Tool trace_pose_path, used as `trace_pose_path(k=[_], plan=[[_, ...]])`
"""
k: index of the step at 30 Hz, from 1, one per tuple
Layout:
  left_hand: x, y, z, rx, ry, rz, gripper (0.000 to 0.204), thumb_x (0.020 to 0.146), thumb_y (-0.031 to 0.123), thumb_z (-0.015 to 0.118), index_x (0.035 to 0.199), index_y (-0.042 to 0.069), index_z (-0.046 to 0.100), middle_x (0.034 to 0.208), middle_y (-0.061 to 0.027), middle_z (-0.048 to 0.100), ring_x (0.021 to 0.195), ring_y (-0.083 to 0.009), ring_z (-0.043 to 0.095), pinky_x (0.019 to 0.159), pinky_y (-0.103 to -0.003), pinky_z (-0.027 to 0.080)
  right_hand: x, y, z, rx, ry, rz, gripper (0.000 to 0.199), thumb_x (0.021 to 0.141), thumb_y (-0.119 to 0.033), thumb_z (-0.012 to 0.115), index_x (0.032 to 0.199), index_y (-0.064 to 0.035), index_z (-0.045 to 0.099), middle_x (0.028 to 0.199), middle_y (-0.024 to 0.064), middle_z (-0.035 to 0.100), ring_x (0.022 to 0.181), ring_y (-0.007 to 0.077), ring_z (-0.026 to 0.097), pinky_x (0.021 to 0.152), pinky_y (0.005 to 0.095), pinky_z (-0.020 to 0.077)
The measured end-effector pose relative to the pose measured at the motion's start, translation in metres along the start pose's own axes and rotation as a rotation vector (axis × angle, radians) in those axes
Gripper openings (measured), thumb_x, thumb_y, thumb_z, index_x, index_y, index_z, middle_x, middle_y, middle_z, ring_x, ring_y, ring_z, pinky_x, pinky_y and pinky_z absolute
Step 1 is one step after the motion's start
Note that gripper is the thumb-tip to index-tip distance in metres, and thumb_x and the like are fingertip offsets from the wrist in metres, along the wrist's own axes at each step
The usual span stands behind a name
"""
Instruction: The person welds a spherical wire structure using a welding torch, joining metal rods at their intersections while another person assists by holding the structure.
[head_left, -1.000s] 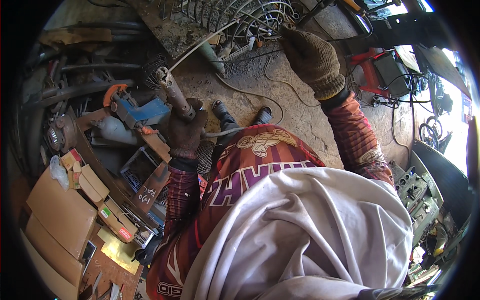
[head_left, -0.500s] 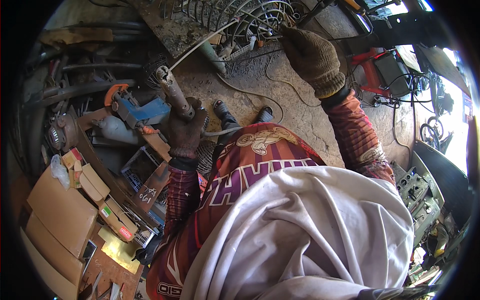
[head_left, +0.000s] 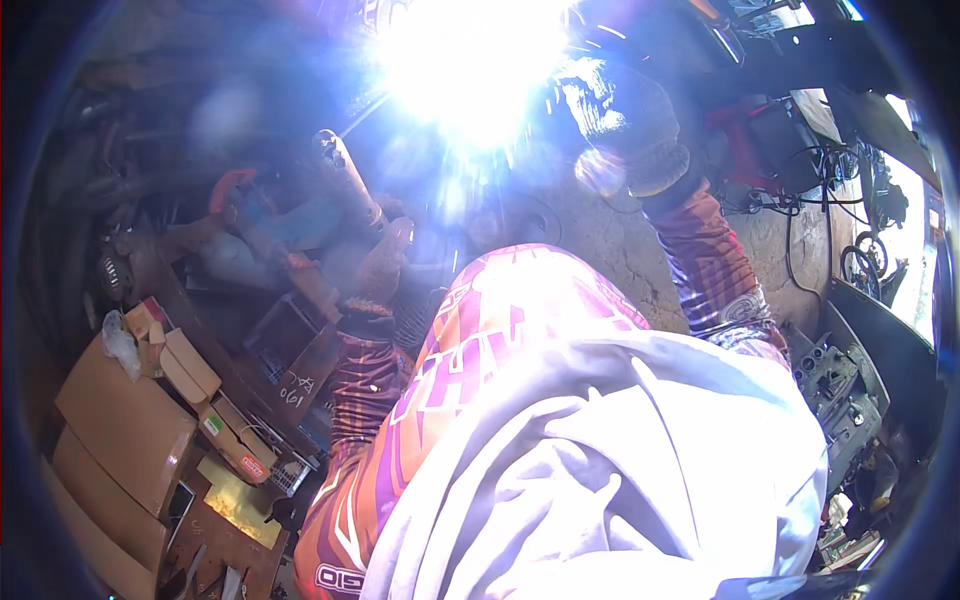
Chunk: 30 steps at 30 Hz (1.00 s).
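Observation:
A blinding white welding arc (head_left: 475, 55) with flying sparks fills the top middle and hides whatever lies beneath it. My left hand (head_left: 378, 268), in a dark knit glove, is wrapped round a welding electrode holder (head_left: 348, 178). From its jaw a thin welding rod (head_left: 364, 116) slants up right into the glare. My right hand (head_left: 635, 130), in a brown knit glove, is closed at the right side of the arc. Glare washes out its fingertips, so what they grip cannot be made out.
Cardboard boxes (head_left: 125, 410) sit at the lower left beside a brown board. A blue and orange tool (head_left: 265, 220) lies dimly left of my left hand. At the right are a red-framed machine (head_left: 750, 150), cables (head_left: 790, 235) and a grey metal machine (head_left: 845, 385).
A bright arc with sparks has lit at the rod's far end, hiding the round wire frame and bench seen before. Both hands stay almost in place.

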<state>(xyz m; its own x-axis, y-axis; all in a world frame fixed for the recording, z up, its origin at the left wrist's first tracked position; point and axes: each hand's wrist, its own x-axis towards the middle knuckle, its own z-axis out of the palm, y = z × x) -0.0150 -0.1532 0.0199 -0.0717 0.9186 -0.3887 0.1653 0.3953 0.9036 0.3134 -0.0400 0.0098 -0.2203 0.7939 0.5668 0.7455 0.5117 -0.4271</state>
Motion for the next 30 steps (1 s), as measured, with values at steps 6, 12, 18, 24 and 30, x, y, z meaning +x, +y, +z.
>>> trace_pose_path(k=[6,12,18,24,30], plan=[[0.008,-0.025,0.004,0.111,0.133,0.268,0.02,0.087,0.01,0.073,0.105,0.009,0.066,0.083,-0.0001,0.063,0.073,-0.0124,0.061,0.064,-0.029,0.049,0.005,-0.001,-0.001,0.044,-0.076,0.057,0.018,0.086,-0.016,0.076,0.102,-0.0078,0.073,0.097,0.0094,0.074,0.085,0.0253,0.072,0.076,0.0353,0.059],[0.013,-0.036,-0.001,0.23,0.2,0.287,0.021,0.085,0.014,0.075,0.104,0.009,0.067,0.085,-0.0013,0.065,0.076,-0.0141,0.063,0.066,-0.031,0.05,0.009,-0.007,-0.007,0.027,-0.079,0.038,0.019,0.088,-0.018,0.076,0.103,-0.0078,0.072,0.1,0.0099,0.074,0.087,0.0257,0.072,0.076,0.0351,0.0592],[0.01,-0.041,-0.004,0.328,0.244,0.309,0.022,0.083,0.018,0.076,0.103,0.01,0.068,0.087,-0.0025,0.067,0.078,-0.0158,0.065,0.069,-0.033,0.051,0.005,0.001,0.002,-0.044,-0.043,-0.108,0.02,0.089,-0.02,0.075,0.104,-0.0077,0.072,0.103,0.0104,0.074,0.089,0.0262,0.072,0.075,0.035,0.0594],[0.017,-0.051,-0.003,0.432,0.244,0.332,0.024,0.082,0.023,0.077,0.101,0.01,0.069,0.089,-0.0037,0.069,0.081,-0.0175,0.067,0.072,-0.035,0.052,-0.014,0.02,0.015,0.261,-0.159,0.059,0.031,0.098,-0.014,0.064,0.126,-0.0007,0.063,0.124,0.0065,0.07,0.113,0.0186,0.067,0.098,0.0326,0.0543],[0.021,-0.069,-0.004,0.256,0.219,0.307,0.028,0.079,0.028,0.077,0.1,0.011,0.071,0.092,-0.0054,0.072,0.085,-0.0196,0.07,0.076,-0.037,0.054,-0.001,0.009,0.001,-0.122,-0.203,-0.146,0.029,0.096,-0.012,0.065,0.125,-0.0043,0.065,0.123,0.0057,0.07,0.109,0.0167,0.068,0.095,0.0304,0.0548]])
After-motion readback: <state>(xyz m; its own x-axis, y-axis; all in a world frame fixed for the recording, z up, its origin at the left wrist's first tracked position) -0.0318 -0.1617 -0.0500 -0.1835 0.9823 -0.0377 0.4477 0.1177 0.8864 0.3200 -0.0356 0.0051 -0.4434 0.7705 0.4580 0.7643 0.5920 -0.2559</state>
